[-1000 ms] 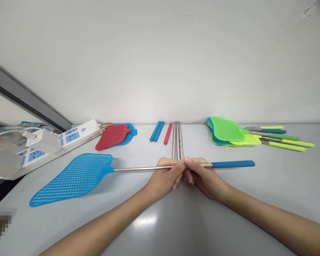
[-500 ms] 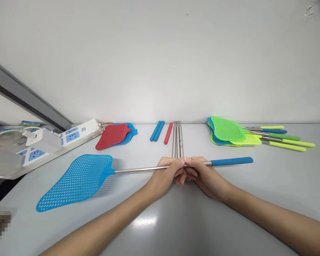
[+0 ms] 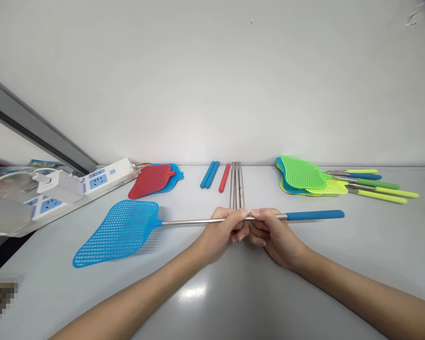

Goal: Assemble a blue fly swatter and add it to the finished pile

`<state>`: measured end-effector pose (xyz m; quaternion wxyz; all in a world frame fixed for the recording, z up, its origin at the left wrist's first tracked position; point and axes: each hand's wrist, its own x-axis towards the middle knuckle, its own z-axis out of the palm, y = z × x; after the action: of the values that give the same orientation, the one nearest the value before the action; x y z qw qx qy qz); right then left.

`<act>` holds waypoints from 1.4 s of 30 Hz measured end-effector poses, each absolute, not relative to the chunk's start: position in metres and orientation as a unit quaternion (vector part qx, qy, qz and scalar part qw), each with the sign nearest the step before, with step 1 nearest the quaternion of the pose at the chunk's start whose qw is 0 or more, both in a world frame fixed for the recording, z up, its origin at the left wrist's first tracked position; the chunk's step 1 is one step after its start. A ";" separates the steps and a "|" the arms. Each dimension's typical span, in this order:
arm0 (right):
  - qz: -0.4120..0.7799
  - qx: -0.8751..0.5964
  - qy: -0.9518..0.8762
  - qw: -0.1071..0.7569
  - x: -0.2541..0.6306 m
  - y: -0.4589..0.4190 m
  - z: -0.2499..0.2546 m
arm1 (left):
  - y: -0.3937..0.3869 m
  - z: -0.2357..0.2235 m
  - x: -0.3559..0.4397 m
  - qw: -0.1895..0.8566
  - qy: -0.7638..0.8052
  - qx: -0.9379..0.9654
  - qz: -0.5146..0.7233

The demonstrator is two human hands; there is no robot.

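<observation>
A fly swatter (image 3: 118, 233) with a blue perforated head, a thin metal rod and a blue grip lies level across both hands. My left hand (image 3: 225, 229) is closed on the middle of its rod, thumb on top. Close beside it, my right hand (image 3: 271, 231) pinches the thicker part of the rod, just left of the blue grip (image 3: 315, 215). Behind the hands lie several metal rods (image 3: 236, 184) side by side, their near ends hidden by the fingers. Left of these are a red grip tube (image 3: 224, 178) and two blue grip tubes (image 3: 209, 174).
Red and blue swatter heads (image 3: 152, 181) overlap at the back left, near a white power strip (image 3: 102, 179) with plugs. Swatters with green, blue and yellow heads (image 3: 302, 173) are stacked at the back right, their grips (image 3: 382, 193) pointing right. A wall (image 3: 212, 94) bounds the table's far side.
The fly swatter has shifted a little to the right, its head rising slightly in view. My right hand has slid slightly right, leaving a small gap between the thumbs.
</observation>
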<state>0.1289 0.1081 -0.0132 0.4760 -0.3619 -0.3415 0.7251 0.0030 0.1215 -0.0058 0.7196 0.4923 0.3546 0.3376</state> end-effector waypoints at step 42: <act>0.684 -0.379 -0.292 0.550 0.140 0.118 -0.014 | 0.135 0.001 -0.017 0.679 0.381 0.534 0.329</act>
<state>0.1402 0.1179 -0.0136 0.5502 -0.3794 -0.2920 0.6841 -0.0168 0.1348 0.0012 0.6792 0.5339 0.3811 0.3293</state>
